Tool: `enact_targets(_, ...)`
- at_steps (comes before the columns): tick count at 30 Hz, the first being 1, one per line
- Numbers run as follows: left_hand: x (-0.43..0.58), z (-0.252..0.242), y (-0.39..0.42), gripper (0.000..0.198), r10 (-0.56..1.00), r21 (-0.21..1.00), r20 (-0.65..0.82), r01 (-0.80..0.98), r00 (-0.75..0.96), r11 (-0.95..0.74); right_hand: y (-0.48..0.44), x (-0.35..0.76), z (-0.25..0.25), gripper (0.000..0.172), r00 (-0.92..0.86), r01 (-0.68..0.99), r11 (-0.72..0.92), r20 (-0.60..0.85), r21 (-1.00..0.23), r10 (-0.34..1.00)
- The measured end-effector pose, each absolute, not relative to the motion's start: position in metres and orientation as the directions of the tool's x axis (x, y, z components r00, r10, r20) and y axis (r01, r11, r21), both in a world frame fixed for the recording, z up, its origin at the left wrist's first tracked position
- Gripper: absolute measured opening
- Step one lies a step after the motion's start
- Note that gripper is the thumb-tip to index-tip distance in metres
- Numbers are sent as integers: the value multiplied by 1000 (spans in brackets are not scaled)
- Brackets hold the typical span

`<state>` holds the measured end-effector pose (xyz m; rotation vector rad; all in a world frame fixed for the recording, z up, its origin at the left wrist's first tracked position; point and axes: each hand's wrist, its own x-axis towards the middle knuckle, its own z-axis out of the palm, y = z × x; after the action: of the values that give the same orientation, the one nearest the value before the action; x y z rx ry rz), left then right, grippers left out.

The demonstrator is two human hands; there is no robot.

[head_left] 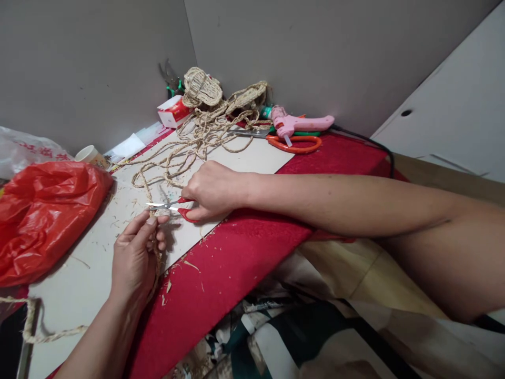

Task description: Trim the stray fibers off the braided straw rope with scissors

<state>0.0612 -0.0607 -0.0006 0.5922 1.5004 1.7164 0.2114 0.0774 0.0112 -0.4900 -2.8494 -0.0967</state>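
Note:
My right hand point(211, 192) grips a small pair of red-handled scissors point(184, 209), the fingers in the loops. Its blades point left, slightly apart, and lie across a braided straw rope point(149, 196). Just below the blades, my left hand point(136, 252) pinches that rope between thumb and fingers. From there the rope hangs down beside the left wrist, partly hidden by the hand. Farther back the rope runs into a loose tangle of braid point(205, 131) on the pale board point(252, 158).
A red plastic bag point(51, 210) and a paper cup point(91, 155) are at left. Behind lie woven straw pieces point(202, 87), a red-and-white box point(173, 111), pliers point(172, 81), a pink glue gun point(302, 123) with a cord, and large orange-handled scissors point(295, 147). Straw scraps dot the red cloth point(221, 279).

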Motion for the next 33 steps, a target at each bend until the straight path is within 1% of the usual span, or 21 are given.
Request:
enact_targets(5,62,1,-60,38,794,972,-142,-235,-591,-1,78,210,13,39,-919,335,942,220,4,326)
enact_targets(8,61,1,-60,35,808,974,-137,-225,-574,6,79,212,15,39,-909,360,933,220,-10,353)
enact_targets(13,56,4,-59,30,829,953,-219,-296,-515,68,82,213,17,38,-885,399,916,244,-41,397)
enact_targets(18,49,6,-58,21,839,944,-237,-320,-490,80,82,213,16,38,-893,369,928,261,-42,367)
enact_targets(21,48,6,-58,18,820,940,-247,-334,-516,72,82,214,14,40,-907,326,945,274,-20,319)
enact_targets(24,47,5,-56,17,802,942,-242,-329,-545,61,82,214,12,44,-917,302,953,282,29,282)
enact_targets(29,45,3,-55,16,803,954,-206,-298,-559,37,80,214,12,48,-917,318,940,293,123,272)
enact_targets(33,47,3,-55,18,807,959,-192,-283,-558,33,78,213,12,46,-916,330,931,293,159,274)
